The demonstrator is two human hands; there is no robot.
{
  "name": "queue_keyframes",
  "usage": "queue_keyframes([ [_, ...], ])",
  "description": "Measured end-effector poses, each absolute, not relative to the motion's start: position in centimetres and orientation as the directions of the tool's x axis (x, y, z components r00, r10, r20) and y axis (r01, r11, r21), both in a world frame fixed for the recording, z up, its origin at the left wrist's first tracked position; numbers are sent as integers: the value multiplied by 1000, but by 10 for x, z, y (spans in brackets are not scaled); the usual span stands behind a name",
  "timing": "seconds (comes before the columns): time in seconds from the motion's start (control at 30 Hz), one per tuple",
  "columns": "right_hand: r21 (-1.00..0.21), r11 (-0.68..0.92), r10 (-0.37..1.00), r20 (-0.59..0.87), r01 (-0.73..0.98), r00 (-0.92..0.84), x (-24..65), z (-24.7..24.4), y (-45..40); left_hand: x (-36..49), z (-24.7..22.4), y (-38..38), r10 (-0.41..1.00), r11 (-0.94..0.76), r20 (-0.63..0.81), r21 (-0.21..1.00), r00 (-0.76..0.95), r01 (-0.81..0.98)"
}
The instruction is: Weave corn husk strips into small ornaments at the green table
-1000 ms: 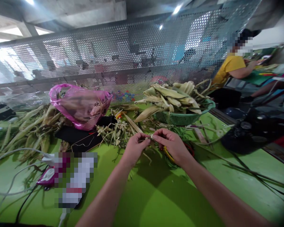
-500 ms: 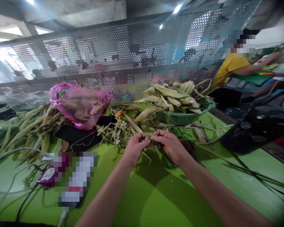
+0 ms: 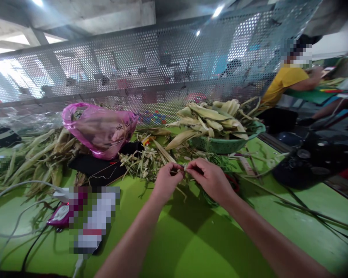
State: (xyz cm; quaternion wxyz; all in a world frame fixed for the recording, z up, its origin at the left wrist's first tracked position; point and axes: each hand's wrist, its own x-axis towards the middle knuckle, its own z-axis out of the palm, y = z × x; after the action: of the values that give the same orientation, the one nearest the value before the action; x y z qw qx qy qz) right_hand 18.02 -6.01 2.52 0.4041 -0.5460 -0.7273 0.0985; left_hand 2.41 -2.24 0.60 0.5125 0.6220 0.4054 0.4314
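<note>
Above the front of the green table [image 3: 176, 247], my left hand [image 3: 166, 183] and my right hand [image 3: 211, 179] meet fingertip to fingertip. Both are closed in a pinch on a small pale strip of corn husk [image 3: 185, 168], most of it hidden by the fingers. A thin strand dangles below my left fingers. Just beyond my left hand lies a heap of small husk pieces on thin stems [image 3: 137, 164]. Tangled green strands [image 3: 224, 164] lie behind and under my right hand.
A green basket [image 3: 223, 146] piled with dried corn husks [image 3: 211, 117] stands at the back. To its left are a pink plastic bag [image 3: 101, 133] and more husks [image 3: 37, 158]. A purple power strip [image 3: 59, 216] and phone [image 3: 95, 220] lie front left. A dark cap-like object [image 3: 295, 166] sits right.
My right hand's fingers have curled a little and turned over the husk strip. My left hand has barely moved. In the background, the person in yellow has drawn an arm in.
</note>
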Motion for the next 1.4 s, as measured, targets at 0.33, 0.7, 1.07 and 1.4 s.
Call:
queue_keyframes([
  [0.33,-718,382,908,407,582,-94,182,21,-55,17,5,-18,921,-143,122,989,371,30],
  [0.7,-879,235,968,252,414,-14,181,15,-54,18,6,-21,913,169,-86,969,398,-179],
  [1.07,-671,458,870,473,583,-139,181,24,-56,19,8,-21,937,81,-20,983,348,-163],
  [1.4,-710,360,924,363,605,-123,185,20,-52,16,8,-24,905,-326,234,918,356,225],
])
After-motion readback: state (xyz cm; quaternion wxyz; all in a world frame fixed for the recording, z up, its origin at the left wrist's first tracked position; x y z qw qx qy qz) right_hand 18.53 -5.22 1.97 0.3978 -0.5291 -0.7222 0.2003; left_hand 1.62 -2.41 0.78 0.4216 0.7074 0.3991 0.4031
